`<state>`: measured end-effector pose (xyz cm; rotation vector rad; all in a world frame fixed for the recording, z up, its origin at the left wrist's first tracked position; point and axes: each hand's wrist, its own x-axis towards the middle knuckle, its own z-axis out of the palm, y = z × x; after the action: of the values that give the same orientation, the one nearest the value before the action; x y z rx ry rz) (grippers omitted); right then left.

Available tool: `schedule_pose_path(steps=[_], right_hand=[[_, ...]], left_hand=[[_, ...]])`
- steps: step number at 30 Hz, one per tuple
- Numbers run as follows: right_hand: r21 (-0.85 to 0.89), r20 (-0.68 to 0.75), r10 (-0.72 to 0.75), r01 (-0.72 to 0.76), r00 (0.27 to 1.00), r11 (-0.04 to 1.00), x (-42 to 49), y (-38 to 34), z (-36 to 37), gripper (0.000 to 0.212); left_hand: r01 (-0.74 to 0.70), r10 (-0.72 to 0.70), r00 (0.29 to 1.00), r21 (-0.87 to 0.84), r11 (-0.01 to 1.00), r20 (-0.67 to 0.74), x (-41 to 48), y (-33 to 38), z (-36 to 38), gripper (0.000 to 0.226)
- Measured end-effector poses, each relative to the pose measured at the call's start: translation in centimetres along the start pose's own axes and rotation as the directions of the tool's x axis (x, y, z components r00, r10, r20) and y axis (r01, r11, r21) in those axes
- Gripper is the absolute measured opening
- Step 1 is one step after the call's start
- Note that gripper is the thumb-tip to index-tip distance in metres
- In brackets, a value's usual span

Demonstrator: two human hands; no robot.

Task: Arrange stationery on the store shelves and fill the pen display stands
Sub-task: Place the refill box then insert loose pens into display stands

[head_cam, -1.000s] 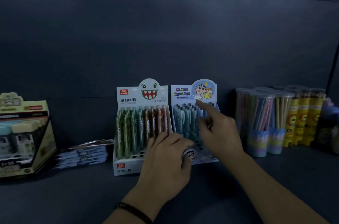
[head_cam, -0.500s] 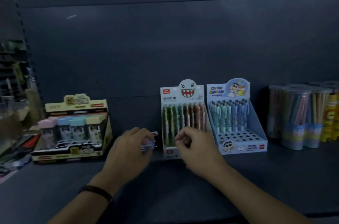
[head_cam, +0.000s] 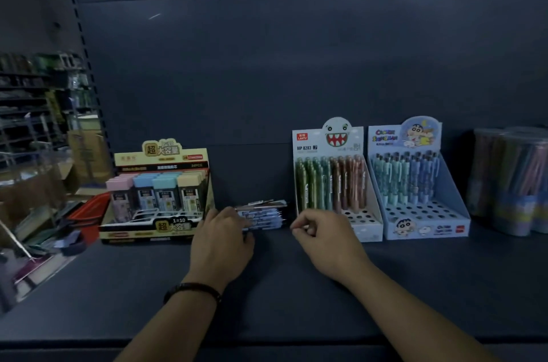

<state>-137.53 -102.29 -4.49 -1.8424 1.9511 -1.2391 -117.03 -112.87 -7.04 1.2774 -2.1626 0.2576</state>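
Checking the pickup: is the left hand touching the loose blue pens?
Touching. Head view: fingers of the left hand curl over the blue pens, no gap.

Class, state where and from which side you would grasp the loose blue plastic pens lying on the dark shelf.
Probably pinch the loose blue pens across their mid-barrels, coming from the front and above: they lie flat, lengthwise left to right, the white monster-face pen stand crowding their right end.
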Motion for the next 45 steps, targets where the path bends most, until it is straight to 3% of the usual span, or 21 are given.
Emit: schedule_pose_path(steps=[6,10,18,22,25,28,37,42,45], right_hand=[[0.002,0.008,-0.002,0.002,1.0,1.0,-0.2,0.1,0.0,0.014],[0.026,0.016,0.003,-0.003,1.0,1.0,-0.1,0.1,0.0,0.017],[0.049,0.015,-0.001,0.0,1.0,0.999,-0.1,0.2,0.1,0.017],[0.094,-0.044,-0.034,0.038,0.998,0.995,-0.3,0.3,0.1,0.011],[0.156,-0.065,-0.054,0.063,0.996,0.986,-0.5,0.2,-0.1,0.019],[0.282,-0.069,-0.061,0.078,0.996,0.956,-0.8,-0.4,-0.4,0.011],[0.458,-0.213,-0.017,0.116,0.977,0.881,-0.9,-0.7,-1.2,0.006],[0.61,-0.34,0.071,0.162,0.938,0.776,-0.8,-0.7,-3.1,0.004],[0.6,-0.4,0.065,0.208,0.914,0.772,-0.9,0.0,-6.0,0.016]], left_hand=[[0.008,-0.008,1.0,0.006,1.0,0.004,-0.2,0.4,-0.1,0.029],[0.012,-0.014,0.999,-0.063,0.998,-0.032,-0.3,0.5,-0.2,0.013],[0.009,-0.005,0.998,-0.071,0.997,0.057,-0.3,0.3,0.1,0.015],[-0.058,0.059,0.998,-0.198,0.979,0.001,-0.5,0.2,0.0,0.014],[-0.151,0.15,0.988,-0.274,0.95,-0.027,-0.6,0.7,-0.5,0.017],[-0.221,0.212,0.975,-0.306,0.926,-0.06,-0.5,1.0,-0.8,0.019],[-0.238,0.25,0.968,-0.375,0.896,-0.017,-0.4,2.2,-1.3,0.014],[-0.241,0.218,0.97,-0.47,0.849,-0.105,-0.6,6.1,-2.5,0.021],[-0.227,0.199,0.974,-0.54,0.811,-0.11,-0.1,9.8,-2.8,0.02]])
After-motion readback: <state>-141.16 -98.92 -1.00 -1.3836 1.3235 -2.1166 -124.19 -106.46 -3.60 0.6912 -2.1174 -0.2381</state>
